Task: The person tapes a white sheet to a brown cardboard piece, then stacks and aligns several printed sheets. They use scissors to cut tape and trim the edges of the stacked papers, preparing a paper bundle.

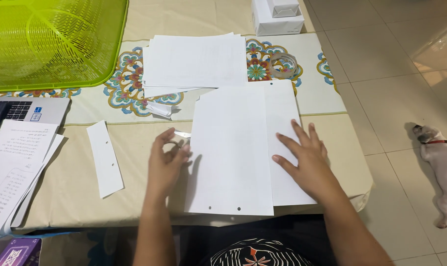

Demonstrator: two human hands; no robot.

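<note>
The right hand [306, 158] lies flat and open, fingers spread, pressing on the right part of a white sheet [233, 152] that sits on the table [76, 182] straight before the person. A second sheet [285, 123] lies under it and shows along its right side. The left hand [167, 160] is at the sheet's left edge, fingers curled around small scissors [181, 134] whose blades poke out toward the paper. Left of that hand, well apart from it, a cut paper strip [105, 157] with punched holes lies on the cloth. Beyond the sheet is a stack of paper [194, 61] on a patterned mat [125, 88], with a crumpled scrap [159, 109] at its near edge and a roll of clear tape [284, 65] to its right. A green plastic basket [51, 39] fills the far left corner, white boxes [277, 17] stand at the far edge, and a laptop [26, 109] with written pages [14, 157] on it crowds the left side. A small white dog [442, 157] lies on the tiled floor to the right.
</note>
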